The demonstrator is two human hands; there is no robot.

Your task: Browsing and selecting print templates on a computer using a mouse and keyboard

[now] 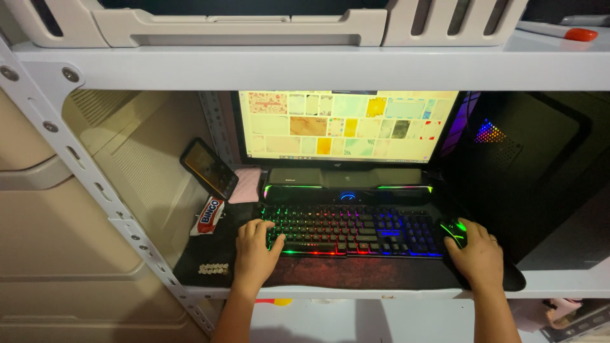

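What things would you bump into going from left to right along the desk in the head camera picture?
Red and white snack packet → left hand on the rainbow-lit keyboard → right hand on the black mouse with green light.

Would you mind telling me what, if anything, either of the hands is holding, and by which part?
The right hand cups the mouse from above, over its rear. The left hand holds nothing; its fingers rest on the keyboard.

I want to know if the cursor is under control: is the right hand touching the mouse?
Touching. The head view shows the right hand draped over the black mouse, fingers lying on its top with no gap.
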